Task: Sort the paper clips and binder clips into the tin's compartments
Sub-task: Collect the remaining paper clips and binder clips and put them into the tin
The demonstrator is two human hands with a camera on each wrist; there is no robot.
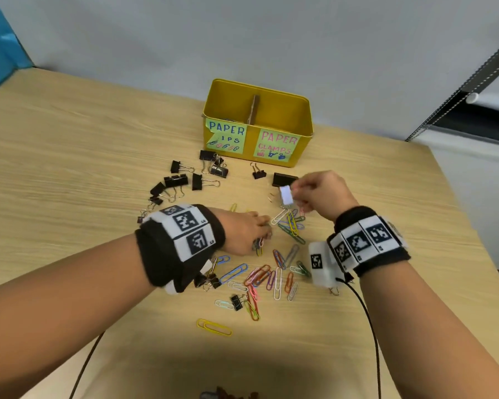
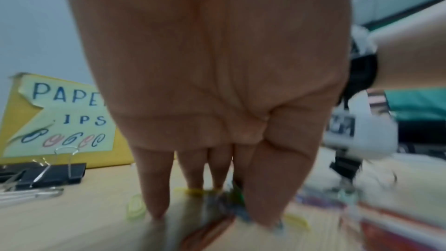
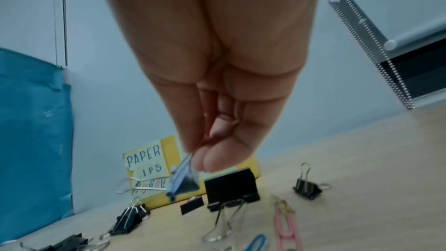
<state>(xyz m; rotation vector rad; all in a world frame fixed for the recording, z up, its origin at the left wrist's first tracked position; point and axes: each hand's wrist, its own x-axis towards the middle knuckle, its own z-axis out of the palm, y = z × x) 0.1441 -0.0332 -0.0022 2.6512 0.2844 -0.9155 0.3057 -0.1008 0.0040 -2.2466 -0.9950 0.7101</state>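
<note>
The yellow tin (image 1: pixel 257 90) stands at the back with a card divider; its left label reads paper clips, the right one paper clamps. My right hand (image 1: pixel 298 191) (image 3: pixel 196 156) hovers in front of the tin and pinches a pale binder clip (image 1: pixel 286 195) (image 3: pixel 183 180) by its wire handle. My left hand (image 1: pixel 264 228) (image 2: pixel 231 207) reaches down onto the pile of coloured paper clips (image 1: pixel 271 272). Its thumb and fingers close on a small bunch of paper clips (image 1: pixel 258 246) (image 2: pixel 226 203), blurred in the wrist view.
Black binder clips (image 1: pixel 185 180) lie scattered left of the tin's front. A large black binder clip (image 1: pixel 284 180) (image 3: pixel 230 186) sits just under my right hand. A lone yellow paper clip (image 1: pixel 213 327) lies nearest me. Cables (image 1: pixel 369 326) trail off both wrists. The table edge (image 1: pixel 473 226) runs along the right.
</note>
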